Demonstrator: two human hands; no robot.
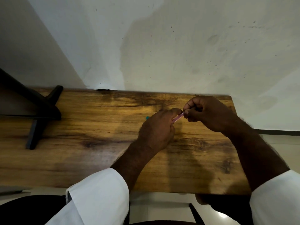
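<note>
Both my hands meet above the right half of a wooden table (81, 151). My left hand (156, 129) is curled round a thin pink stick-like object (178, 118), most of which is hidden in the fist. My right hand (206, 113) pinches the object's upper end between thumb and fingers. A small teal tip (147, 117) shows just past my left hand's knuckles; whether it belongs to the same object I cannot tell.
A dark stand or frame (42, 111) rests on the table's left part. A white wall (178, 46) rises right behind the table. The table's right edge (238, 135) ends near my right forearm. White sleeves cover both arms.
</note>
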